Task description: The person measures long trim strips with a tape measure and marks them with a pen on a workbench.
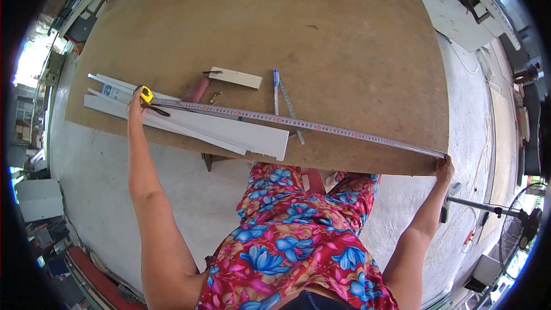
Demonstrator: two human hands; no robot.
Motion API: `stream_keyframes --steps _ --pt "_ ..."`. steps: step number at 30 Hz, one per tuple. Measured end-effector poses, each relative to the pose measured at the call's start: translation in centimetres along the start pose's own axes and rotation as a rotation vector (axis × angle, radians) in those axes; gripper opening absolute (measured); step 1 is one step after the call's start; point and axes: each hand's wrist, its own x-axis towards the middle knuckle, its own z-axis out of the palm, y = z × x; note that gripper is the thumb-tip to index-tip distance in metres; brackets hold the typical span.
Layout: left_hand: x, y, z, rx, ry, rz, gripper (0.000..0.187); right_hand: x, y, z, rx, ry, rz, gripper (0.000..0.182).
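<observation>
My left hand [136, 103] is closed around a yellow tape measure case [146, 93], above a stack of white strips. The pulled-out blade [321, 128] stretches across the brown table to its front right corner. There my right hand [443, 167] pinches the blade's end at the table edge. A dark wrist strap [158, 110] hangs from the case. Under the blade lie long white strips [229, 130], fanned toward the left. Close by are a blue-and-white pen [276, 89], a thin metal ruler [287, 99] and a small pale block [236, 77].
The brown tabletop [298, 17] spreads out ahead of me. A dark reddish cylindrical object [198, 89] and a small brass-coloured piece [216, 98] lie behind the strips. To the right stands a fan [519, 229], with cables on the pale floor.
</observation>
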Motion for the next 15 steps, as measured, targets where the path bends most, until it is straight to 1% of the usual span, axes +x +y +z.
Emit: stream_keyframes --steps 1,3,6,7,10,14,15 --pt "-0.6 -0.1 0.0 -0.028 -0.022 0.017 0.074 -0.8 -1.0 0.2 -0.054 0.002 -0.050 0.016" --pt "-1.5 0.1 0.2 -0.059 -0.026 0.016 0.081 -1.8 -3.2 1.6 0.355 0.098 0.313 0.014" --pt "-0.1 -0.8 -0.4 -0.074 -0.107 0.038 0.083 -2.7 -3.6 1.5 0.219 0.012 0.186 0.013" --pt "-0.3 -0.8 -0.4 -0.036 -0.079 0.033 0.085 -1.9 -3.5 1.8 0.320 0.119 0.324 0.013" --pt "-0.6 -0.1 0.1 0.007 -0.075 -0.019 0.084 -1.6 -2.5 1.8 0.316 0.183 0.295 0.016" --pt "-1.8 1.1 0.4 0.041 0.037 0.012 0.082 0.2 -0.9 0.8 0.294 0.164 0.324 0.017" --pt "-2.1 1.7 0.2 -0.038 -0.058 0.021 0.076 0.1 -1.2 0.9 0.270 0.165 0.334 0.017"
